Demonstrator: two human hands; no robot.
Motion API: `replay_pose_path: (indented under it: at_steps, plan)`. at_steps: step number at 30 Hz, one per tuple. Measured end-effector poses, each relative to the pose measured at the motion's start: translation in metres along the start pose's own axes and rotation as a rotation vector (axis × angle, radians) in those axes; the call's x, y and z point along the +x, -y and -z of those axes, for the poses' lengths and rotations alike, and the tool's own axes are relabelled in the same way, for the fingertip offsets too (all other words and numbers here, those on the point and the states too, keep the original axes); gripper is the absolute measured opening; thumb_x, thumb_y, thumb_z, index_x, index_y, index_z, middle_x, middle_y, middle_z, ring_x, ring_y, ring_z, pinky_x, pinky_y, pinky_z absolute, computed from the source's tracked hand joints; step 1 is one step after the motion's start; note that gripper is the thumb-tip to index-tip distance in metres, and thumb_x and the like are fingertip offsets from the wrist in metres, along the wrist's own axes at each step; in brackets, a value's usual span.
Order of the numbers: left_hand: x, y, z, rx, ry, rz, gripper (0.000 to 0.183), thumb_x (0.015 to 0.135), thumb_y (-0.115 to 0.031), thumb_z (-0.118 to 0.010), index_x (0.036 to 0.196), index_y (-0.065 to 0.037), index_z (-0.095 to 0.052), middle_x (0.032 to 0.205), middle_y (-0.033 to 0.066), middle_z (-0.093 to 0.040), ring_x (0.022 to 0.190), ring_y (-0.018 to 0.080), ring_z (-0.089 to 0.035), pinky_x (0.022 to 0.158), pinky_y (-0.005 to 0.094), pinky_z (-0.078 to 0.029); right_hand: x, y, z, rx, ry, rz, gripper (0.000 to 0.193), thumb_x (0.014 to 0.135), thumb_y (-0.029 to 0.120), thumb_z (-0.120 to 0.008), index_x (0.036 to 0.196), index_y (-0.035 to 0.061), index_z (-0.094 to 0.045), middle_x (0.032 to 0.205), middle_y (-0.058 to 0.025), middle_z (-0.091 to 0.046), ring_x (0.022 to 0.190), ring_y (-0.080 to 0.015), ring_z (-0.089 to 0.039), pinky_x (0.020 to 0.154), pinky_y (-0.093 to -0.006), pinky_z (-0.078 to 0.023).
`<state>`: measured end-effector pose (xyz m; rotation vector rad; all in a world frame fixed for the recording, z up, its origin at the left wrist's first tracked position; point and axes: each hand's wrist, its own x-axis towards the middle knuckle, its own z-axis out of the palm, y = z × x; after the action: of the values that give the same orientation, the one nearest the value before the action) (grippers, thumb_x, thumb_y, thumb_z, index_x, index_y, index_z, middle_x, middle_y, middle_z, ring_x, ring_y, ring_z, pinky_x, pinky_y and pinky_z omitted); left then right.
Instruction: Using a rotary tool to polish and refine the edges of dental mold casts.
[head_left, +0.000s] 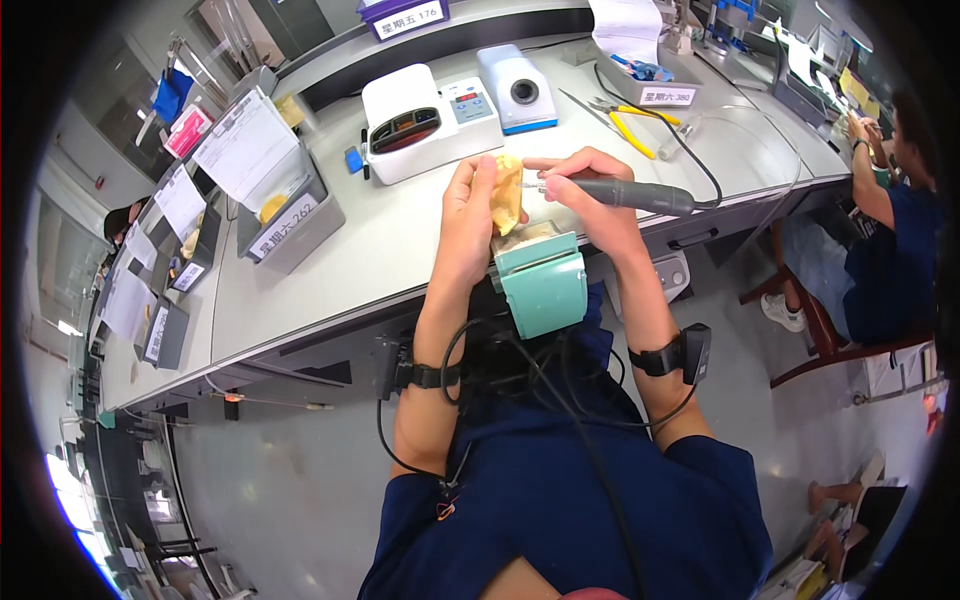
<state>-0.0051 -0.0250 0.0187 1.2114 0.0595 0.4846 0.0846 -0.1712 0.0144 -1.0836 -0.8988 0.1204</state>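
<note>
My left hand point(466, 212) is closed round a pale yellow piece point(507, 195) that resembles a plaster dental model, held upright with its face to the right. A dark grey rotary handpiece point(645, 196) lies in the grip of my right hand point(603, 212), its thin metal tip pointing left at the model. The tip is at or very close to the model's surface; I cannot tell if it touches. Just below both hands, a green box-like unit point(545, 290) with an opening at its top juts from the bench edge.
A white machine with a dark window point(405, 132) and a blue-white device point(515, 88) stand behind my hands. Yellow-handled pliers point(632, 135) lie right of them. Grey bins point(295, 232) with papers line the left. A cable point(718, 180) trails from the handpiece. A co-worker point(890, 200) sits at right.
</note>
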Motion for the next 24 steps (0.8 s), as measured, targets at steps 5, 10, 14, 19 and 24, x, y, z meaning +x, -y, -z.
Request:
replay_pose_path:
  at_steps: [5,10,14,19,24]
  plan:
    - [-0.0031,0.0002,-0.0006,0.039,0.017,-0.004,0.034,0.104,-0.037,-0.050,0.109,-0.003,-0.054,0.080,0.0070,-0.061,0.060,0.0130,-0.061,0.053,0.0246,-0.050,-0.0025,0.0042,0.0000,-0.034,-0.041,0.003,0.009,0.085,0.005,-0.071,0.086,-0.0016,-0.066,0.092,-0.0142,-0.072,0.080,-0.0120,-0.066,0.075,-0.0262,-0.053]
    - [-0.0012,0.0026,0.0011,0.047,0.025,-0.010,0.032,0.104,-0.035,-0.049,0.112,-0.005,-0.055,0.084,0.0078,-0.063,0.060,0.0144,-0.061,0.052,0.0265,-0.051,-0.0021,0.0013,0.0025,-0.094,-0.069,0.004,0.010,0.085,0.005,-0.072,0.087,-0.0015,-0.065,0.091,-0.0136,-0.072,0.080,-0.0121,-0.066,0.075,-0.0261,-0.054]
    - [-0.0024,0.0009,-0.0011,0.068,0.006,-0.013,0.035,0.104,-0.037,-0.050,0.109,-0.003,-0.056,0.082,0.0064,-0.062,0.061,0.0127,-0.061,0.053,0.0243,-0.050,-0.0017,0.0024,0.0009,-0.055,-0.060,0.019,0.009,0.085,0.006,-0.072,0.087,-0.0010,-0.066,0.088,-0.0112,-0.072,0.080,-0.0111,-0.065,0.074,-0.0258,-0.053]
    - [-0.0001,0.0031,0.0012,0.086,0.006,-0.040,0.034,0.104,-0.038,-0.049,0.110,-0.005,-0.055,0.084,0.0069,-0.063,0.062,0.0129,-0.061,0.054,0.0249,-0.050,-0.0023,-0.0022,0.0036,-0.082,-0.018,-0.001,0.009,0.085,0.006,-0.072,0.088,-0.0003,-0.067,0.088,-0.0102,-0.072,0.080,-0.0099,-0.064,0.074,-0.0252,-0.052]
    - [-0.0021,0.0020,0.0000,0.079,0.013,-0.057,0.034,0.103,-0.038,-0.051,0.110,-0.004,-0.055,0.084,0.0062,-0.062,0.063,0.0125,-0.062,0.054,0.0238,-0.050,-0.0017,0.0001,-0.0015,-0.073,-0.089,0.017,0.009,0.084,0.007,-0.073,0.086,0.0006,-0.067,0.088,-0.0094,-0.072,0.077,-0.0085,-0.062,0.071,-0.0240,-0.050]
